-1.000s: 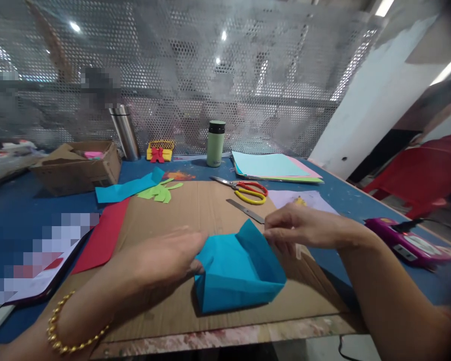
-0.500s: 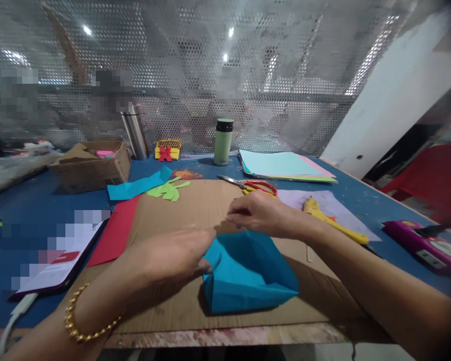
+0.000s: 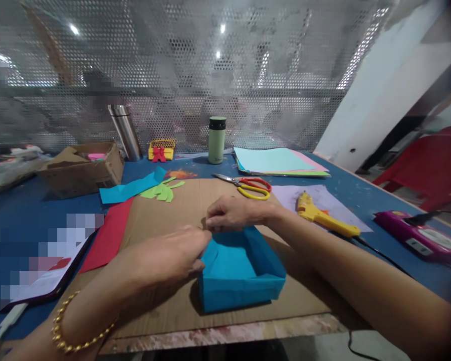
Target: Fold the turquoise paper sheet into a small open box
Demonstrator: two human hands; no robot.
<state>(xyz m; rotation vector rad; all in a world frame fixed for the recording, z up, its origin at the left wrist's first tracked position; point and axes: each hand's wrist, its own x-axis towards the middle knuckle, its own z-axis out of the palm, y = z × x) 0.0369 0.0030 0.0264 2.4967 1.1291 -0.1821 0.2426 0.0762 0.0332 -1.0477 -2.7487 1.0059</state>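
Note:
A blue folded paper box point(image 3: 242, 291), without a lid, rests on the brown cardboard sheet point(image 3: 165, 311). Its near wall stands upright, and the near right corner looks loosely folded. My left hand point(image 3: 173, 253), wearing a gold bead bracelet, is closed on the box's left wall near the far left corner. My right hand point(image 3: 231, 213) has its fingers curled in a pinch at the far wall by that same corner. The fingertips of both hands nearly meet there, and they hide the corner fold.
Scissors point(image 3: 253, 188) and a yellow glue gun point(image 3: 326, 218) lie beyond my right arm. A purple power strip point(image 3: 421, 238) sits far right. At left are a phone point(image 3: 56, 281), red paper point(image 3: 108, 235) and green paper scraps point(image 3: 161, 190). A green bottle point(image 3: 217, 140) stands behind.
My right hand has moved left toward my left hand at the box's far left corner. The box walls stand straighter, and the view has shifted slightly.

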